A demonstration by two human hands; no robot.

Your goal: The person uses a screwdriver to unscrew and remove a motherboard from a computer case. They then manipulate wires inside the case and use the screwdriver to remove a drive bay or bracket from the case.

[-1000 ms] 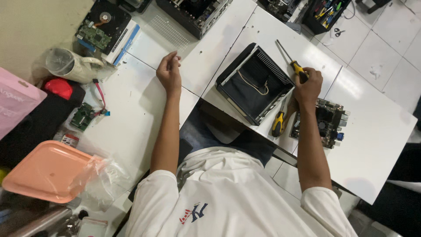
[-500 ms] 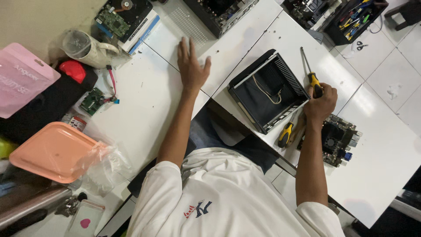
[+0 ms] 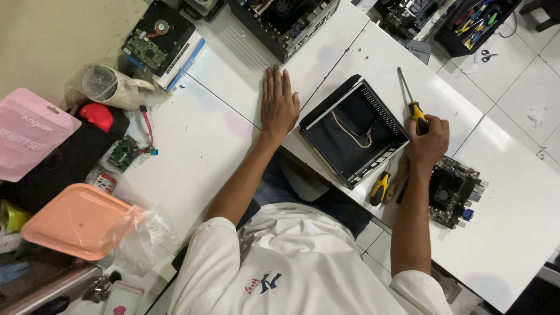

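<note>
My left hand (image 3: 279, 104) lies flat and open on the white table (image 3: 198, 146), just left of an open black metal computer case (image 3: 354, 130). My right hand (image 3: 429, 143) grips a yellow-and-black screwdriver (image 3: 412, 99) whose shaft points away from me, right of the case. A green-and-black motherboard (image 3: 452, 189) lies just right of that hand. Another yellow-handled tool (image 3: 382, 185) rests near the table's front edge below the case.
A larger open computer chassis (image 3: 286, 20) sits at the far edge. A hard drive on a box (image 3: 157, 38), a plastic cup (image 3: 108, 87), a small green circuit board (image 3: 123, 153), a pink pouch (image 3: 29, 131) and an orange tray (image 3: 73, 220) crowd the left. A tool box (image 3: 472, 23) stands far right.
My left hand has opened from a loose fist and now lies flat on the table. My right hand keeps its hold on the screwdriver. The view has shifted.
</note>
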